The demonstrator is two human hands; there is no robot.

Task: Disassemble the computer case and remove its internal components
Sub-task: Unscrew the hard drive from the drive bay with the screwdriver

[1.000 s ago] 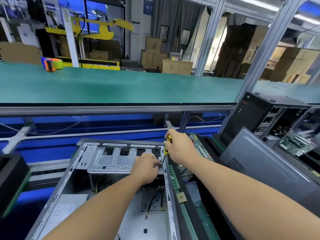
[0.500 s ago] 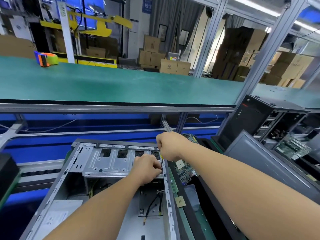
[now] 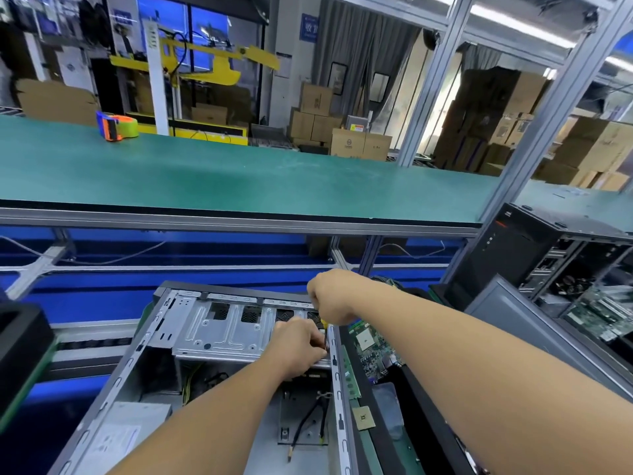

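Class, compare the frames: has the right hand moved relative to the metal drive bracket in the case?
Yes. The right hand, gripping the screwdriver, has shifted slightly left toward the case's right rail, over the drive bracket.

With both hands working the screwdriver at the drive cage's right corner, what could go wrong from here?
1. The right hand covers the screwdriver handle, and the left hand pinches the shaft near the tip; a slip could jab those fingers.
2. A freed screw might drop into the open computer case among the loose cables.
3. The removed motherboard lies right beside the case; an elbow could knock it.
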